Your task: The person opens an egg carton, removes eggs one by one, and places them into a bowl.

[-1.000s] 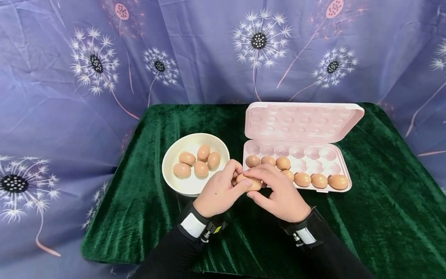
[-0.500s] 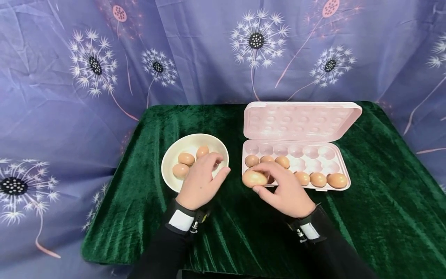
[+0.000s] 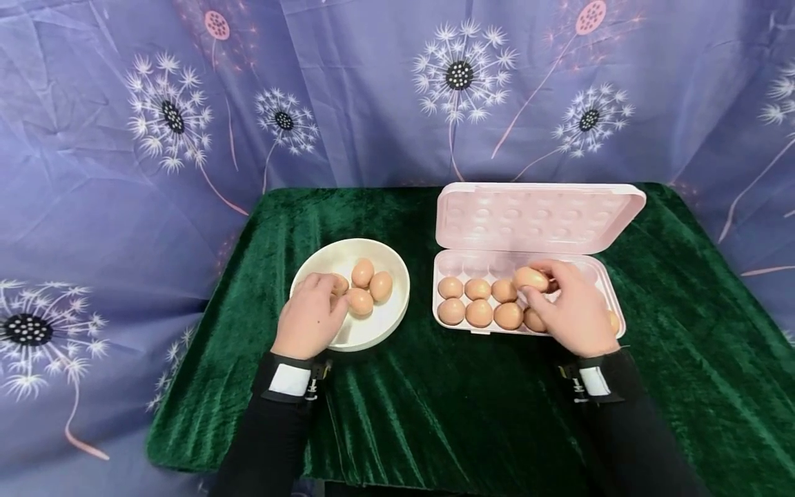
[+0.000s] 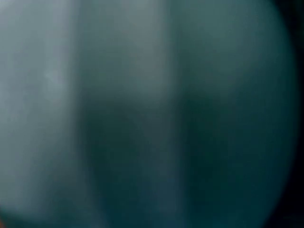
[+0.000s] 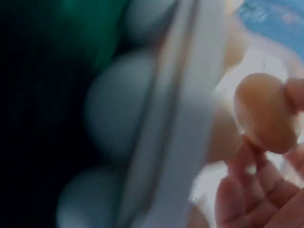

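Note:
My right hand [image 3: 574, 310] holds a brown egg [image 3: 531, 278] by its right end, low over the middle row of the pink egg box [image 3: 611, 307]. In the right wrist view the same egg [image 5: 266, 114] shows between thumb and fingers. At the left, my left hand [image 3: 310, 317] reaches into the cream bowl [image 3: 400, 307], fingers bent down over the eggs on its left side. An egg [image 3: 339, 284] peeks out by the fingertips, and three more eggs [image 3: 359, 302] lie to the right. The hand hides what lies under it; I cannot tell whether it grips an egg.
Eggs [image 3: 478, 313] fill the left part of the box's two front rows. Its lid [image 3: 534, 217] stands raised at the back. Green velvet cloth [image 3: 428, 414] covers the table, and a purple dandelion-print curtain [image 3: 373, 103] hangs behind. The left wrist view is blurred.
My hands were together at one egg, then parted. The right hand has carried that egg rightward over the box; the left has moved left into the bowl.

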`<state>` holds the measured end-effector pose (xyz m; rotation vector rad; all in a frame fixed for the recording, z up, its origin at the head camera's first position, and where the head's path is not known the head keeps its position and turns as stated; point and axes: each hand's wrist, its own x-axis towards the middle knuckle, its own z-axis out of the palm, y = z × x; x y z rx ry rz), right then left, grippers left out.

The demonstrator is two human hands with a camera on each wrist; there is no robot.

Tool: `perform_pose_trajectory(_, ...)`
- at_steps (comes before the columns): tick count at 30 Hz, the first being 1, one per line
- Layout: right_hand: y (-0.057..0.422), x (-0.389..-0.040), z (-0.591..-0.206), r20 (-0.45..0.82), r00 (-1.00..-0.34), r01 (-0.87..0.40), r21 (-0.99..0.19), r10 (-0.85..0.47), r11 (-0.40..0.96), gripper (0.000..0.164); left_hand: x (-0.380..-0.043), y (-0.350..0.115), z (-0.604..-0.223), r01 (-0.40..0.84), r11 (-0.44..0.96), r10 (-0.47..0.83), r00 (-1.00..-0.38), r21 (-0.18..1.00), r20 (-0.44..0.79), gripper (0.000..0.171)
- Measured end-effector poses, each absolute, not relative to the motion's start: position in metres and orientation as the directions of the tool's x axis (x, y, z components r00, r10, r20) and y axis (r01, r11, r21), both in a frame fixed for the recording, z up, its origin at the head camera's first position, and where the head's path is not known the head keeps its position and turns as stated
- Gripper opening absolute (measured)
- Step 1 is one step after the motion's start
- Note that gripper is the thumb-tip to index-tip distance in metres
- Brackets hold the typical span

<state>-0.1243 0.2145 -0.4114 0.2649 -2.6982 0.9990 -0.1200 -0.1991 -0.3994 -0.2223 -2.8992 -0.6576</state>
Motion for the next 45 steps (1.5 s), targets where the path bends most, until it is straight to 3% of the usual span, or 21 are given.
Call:
perform_pose_trajectory(9, 0.235, -0.130, -0.417, 0.122, -0.992, -0.097, -0.509, -0.039, 0.855, 0.048, -0.123, -0.200, -0.402, 0.134, 0.928, 0.111, -0.990, 0.349, 0.085, 0.025)
perform_pose_trajectory(14, 0.234, -0.131, -0.419, 0.121, -0.988, -0.141, -0.486, -0.094, 0.862, 0.038, -0.125, -0.199, -0.403, 0.158, 0.947, 0.149, -0.987, 0.279, 0.054, 0.013)
perform_pose_trajectory(20, 0.232, -0.133, -0.418, 0.106, -0.983, -0.184, -0.454, -0.152, 0.872, 0.035, -0.127, -0.201, -0.400, 0.236, 0.936, 0.244, -0.970, 0.261, 0.001, 0.015)
perform_pose_trajectory(32, 0.230, -0.129, -0.417, 0.139, -0.985, -0.157, -0.518, -0.099, 0.841, 0.042, -0.128, -0.199, -0.397, 0.358, 0.840, 0.429, -0.899, 0.408, -0.093, 0.016)
perform_pose_trajectory(37, 0.229, -0.127, -0.417, 0.190, -0.980, -0.159, -0.537, -0.065, 0.828, 0.041, -0.129, -0.200, -0.398, 0.394, 0.800, 0.478, -0.874, 0.453, -0.084, 0.006)
perform_pose_trajectory(45, 0.225, -0.126, -0.415, 0.351, -0.936, -0.227, -0.533, -0.031, 0.815, 0.031, -0.124, -0.202, -0.391, 0.333, 0.690, 0.417, -0.909, 0.643, 0.022, 0.004)
